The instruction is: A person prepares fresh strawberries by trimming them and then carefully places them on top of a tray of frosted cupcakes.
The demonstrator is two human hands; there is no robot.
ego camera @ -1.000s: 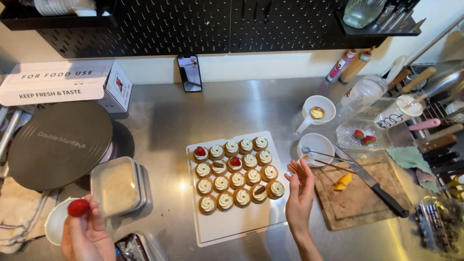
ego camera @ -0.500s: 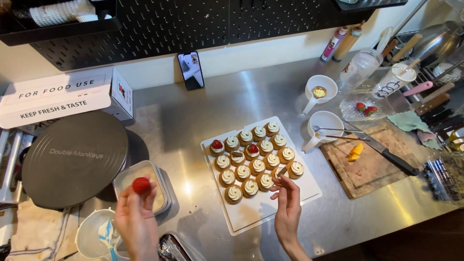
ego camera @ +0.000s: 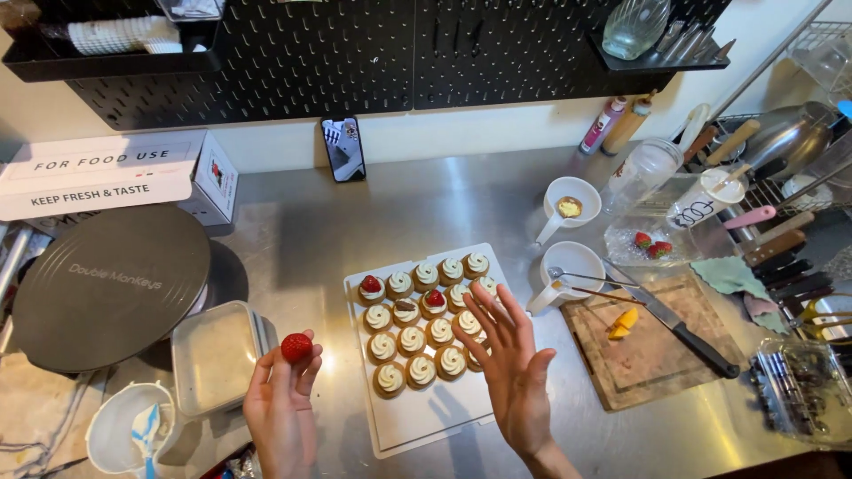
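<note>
My left hand [ego camera: 282,406] holds a red strawberry [ego camera: 296,347] up between its fingertips, just left of a white rectangular board [ego camera: 417,426]. On the board stand several small tarts [ego camera: 410,339] topped with white cream swirls; two of them carry strawberries [ego camera: 370,285]. My right hand [ego camera: 513,368] hovers open, palm up and fingers spread, over the right side of the tarts, hiding a few of them. It holds nothing.
A clear lidded container [ego camera: 216,357] and a round dark lid [ego camera: 108,284] sit at left. Two white cups [ego camera: 568,264], a wooden cutting board [ego camera: 652,341] with a knife [ego camera: 683,333] and a clear bowl of strawberries [ego camera: 652,244] lie at right.
My left hand carried the strawberry rightwards from the container toward the board. My right hand lifted off the tarts and opened, palm up.
</note>
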